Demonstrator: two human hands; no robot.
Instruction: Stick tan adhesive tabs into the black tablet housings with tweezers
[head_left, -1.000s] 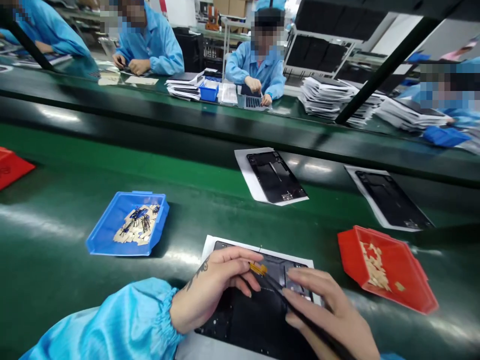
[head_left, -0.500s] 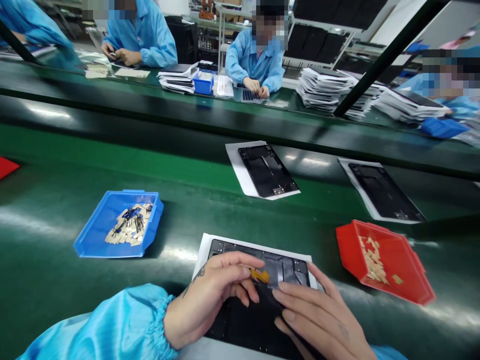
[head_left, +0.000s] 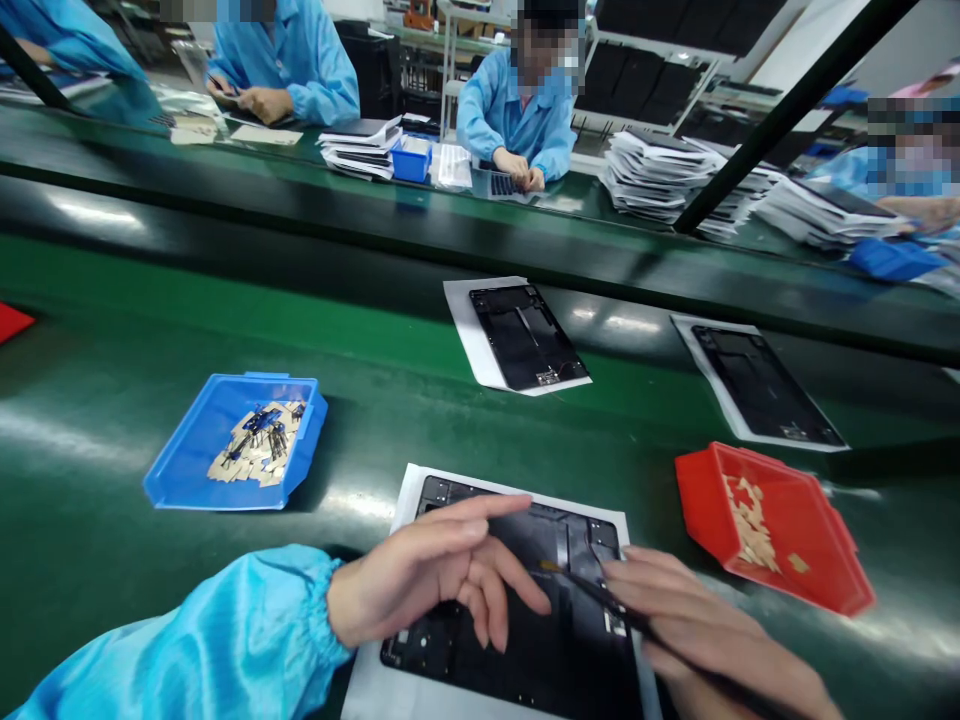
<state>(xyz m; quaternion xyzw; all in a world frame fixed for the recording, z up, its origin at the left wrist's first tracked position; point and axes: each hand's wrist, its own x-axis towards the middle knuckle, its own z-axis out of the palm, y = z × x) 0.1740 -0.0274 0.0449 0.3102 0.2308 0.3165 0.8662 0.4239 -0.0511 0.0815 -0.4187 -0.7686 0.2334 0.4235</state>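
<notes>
My left hand (head_left: 439, 572) hovers over a black tablet housing (head_left: 559, 655), its fingers apart and nothing in them. My right hand (head_left: 712, 625) grips black tweezers (head_left: 641, 620), which slant over the housing from the right. At their tip is a small orange-yellow flexible strip (head_left: 552, 567), just right of my left fingers. The housing lies on a white sheet (head_left: 405, 698) in front of me. My hands cover parts of its upper left and right edge.
A blue bin (head_left: 187, 470) with small parts and paper pieces stands left, a red bin (head_left: 817, 540) with beige scraps right. Two more housings (head_left: 525, 335) (head_left: 765, 385) lie on white sheets farther back. Co-workers sit across the line beside stacked sheets (head_left: 652, 175).
My right hand has drawn back to the right, bringing the tweezers into view with the orange-yellow strip at their tip. My left hand no longer pinches near the strip; its fingers have spread.
</notes>
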